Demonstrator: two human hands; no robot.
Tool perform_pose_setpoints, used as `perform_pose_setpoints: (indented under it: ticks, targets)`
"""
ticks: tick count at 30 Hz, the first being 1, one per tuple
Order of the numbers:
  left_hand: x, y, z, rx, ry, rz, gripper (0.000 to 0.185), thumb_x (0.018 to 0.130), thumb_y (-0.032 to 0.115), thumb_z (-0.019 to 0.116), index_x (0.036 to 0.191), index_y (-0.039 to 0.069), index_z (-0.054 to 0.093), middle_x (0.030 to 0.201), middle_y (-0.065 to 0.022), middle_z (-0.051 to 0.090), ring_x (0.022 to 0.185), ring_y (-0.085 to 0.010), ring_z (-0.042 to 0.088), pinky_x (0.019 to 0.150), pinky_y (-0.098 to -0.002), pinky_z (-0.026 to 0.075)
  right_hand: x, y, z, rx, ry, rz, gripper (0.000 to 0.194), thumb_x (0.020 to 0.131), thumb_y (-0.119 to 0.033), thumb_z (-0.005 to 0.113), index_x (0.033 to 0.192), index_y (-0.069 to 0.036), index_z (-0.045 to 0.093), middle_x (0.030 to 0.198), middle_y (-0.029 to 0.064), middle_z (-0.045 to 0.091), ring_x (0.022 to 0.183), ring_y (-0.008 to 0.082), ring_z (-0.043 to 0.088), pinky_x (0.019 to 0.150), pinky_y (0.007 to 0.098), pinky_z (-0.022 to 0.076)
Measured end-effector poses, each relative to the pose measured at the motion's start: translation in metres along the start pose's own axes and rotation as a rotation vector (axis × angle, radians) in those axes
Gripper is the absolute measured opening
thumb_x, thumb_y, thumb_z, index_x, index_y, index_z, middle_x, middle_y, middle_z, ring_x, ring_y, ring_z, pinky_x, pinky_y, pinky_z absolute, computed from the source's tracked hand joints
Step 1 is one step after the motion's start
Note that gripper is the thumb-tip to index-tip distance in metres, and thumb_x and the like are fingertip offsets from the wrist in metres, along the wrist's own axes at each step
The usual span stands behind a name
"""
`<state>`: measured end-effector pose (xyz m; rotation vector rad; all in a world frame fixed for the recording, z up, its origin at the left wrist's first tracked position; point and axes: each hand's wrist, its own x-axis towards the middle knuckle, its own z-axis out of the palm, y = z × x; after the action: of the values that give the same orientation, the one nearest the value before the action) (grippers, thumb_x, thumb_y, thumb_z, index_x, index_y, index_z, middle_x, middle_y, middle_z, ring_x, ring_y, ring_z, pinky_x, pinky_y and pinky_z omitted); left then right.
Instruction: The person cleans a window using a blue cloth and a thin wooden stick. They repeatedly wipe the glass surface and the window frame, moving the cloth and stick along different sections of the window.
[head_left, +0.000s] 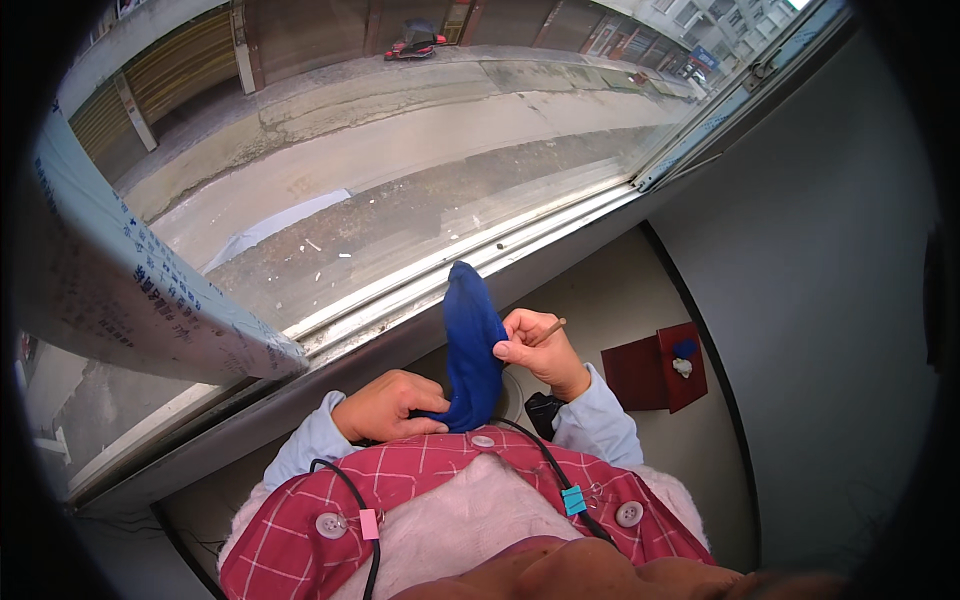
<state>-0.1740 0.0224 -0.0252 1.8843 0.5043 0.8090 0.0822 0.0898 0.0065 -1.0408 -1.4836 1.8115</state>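
A long piece of blue fabric (470, 337), shaped like a sock, stands up in front of my chest. Its rounded top overlaps the lower rail of the window. My left hand (397, 407) grips the fabric's lower end, thumb and fingers pinched together. At the fabric's right edge, my right hand (541, 351) holds a thin brown stick (553, 330) that looks wooden. The stick's upper end pokes out above the fingers; its other end is hidden by hand and fabric. The thumb and fingertips of this hand touch the blue edge.
A white window rail (405, 304) runs just beyond my hands. Film-covered framing (187, 292) bearing writing stands left. On the floor at right, a dark red stool or box (637, 379) carries small blue and whitish pieces. A black plastic bag (543, 412) lies beside my right sleeve.
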Motion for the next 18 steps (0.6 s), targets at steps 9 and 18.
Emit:
perform_pose_setpoints:
  ticks: [9,18]
  targets:
    - [-0.020,-0.015,0.012,-0.127,0.446,-0.161,0.020,0.092,0.014,0.061,0.099,-0.004,0.066,0.084,-0.0134,0.064,0.075,-0.0218,0.060,0.068,-0.0306,0.047,-0.053,0.003,-0.022,0.190,0.114,-0.168,0.017,0.084,-0.012,0.067,0.081,-0.005,0.053,0.072,0.0018,0.055,0.061,0.0074,0.048,0.055,0.0208,0.0397]
    - [-0.003,-0.022,0.023,-0.453,0.684,-0.236,0.033,0.101,0.018,0.050,0.121,-0.007,0.060,0.109,-0.0064,0.066,0.098,-0.0118,0.059,0.089,-0.0252,0.045,-0.088,0.000,-0.057,0.245,0.254,-0.374,0.012,0.080,-0.008,0.061,0.080,-0.003,0.051,0.074,0.0053,0.058,0.065,0.0111,0.053,0.061,0.0244,0.0470]
